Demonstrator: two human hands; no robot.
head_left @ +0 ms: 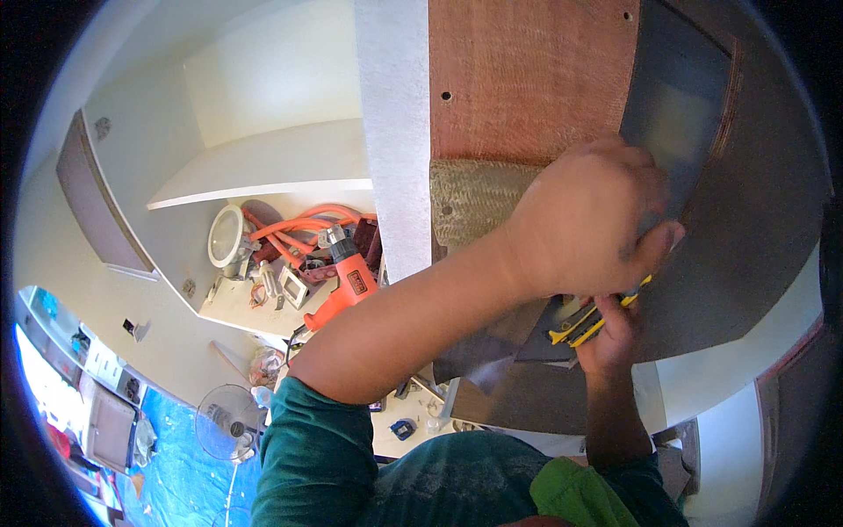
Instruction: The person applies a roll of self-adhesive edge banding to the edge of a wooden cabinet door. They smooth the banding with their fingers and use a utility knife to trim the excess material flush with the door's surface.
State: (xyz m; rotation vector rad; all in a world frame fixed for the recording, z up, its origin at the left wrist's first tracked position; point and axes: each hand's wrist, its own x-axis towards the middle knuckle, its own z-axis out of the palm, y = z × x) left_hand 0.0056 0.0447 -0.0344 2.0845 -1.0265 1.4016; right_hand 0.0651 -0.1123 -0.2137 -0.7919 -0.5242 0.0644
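My left hand (587, 218) reaches across from the lower left and grips the edge of a dark grey sheet (746, 228), holding it against a red-brown wooden panel (527, 79). Just below it, my right hand (612, 338) is closed around a yellow and black utility knife (580, 323), whose tip points up toward the sheet under my left hand. A loose flap of the same grey sheet (492, 347) hangs beneath my left forearm. A tan woven patch (479, 198) lies on the panel by my left wrist.
A white vertical edge (395, 132) borders the panel on its left. A shelf (255, 307) behind holds an orange heat gun (349, 283), orange cable (303, 224) and a round white lamp (226, 235). A fan (230, 422) stands by a blue tarp (193, 474).
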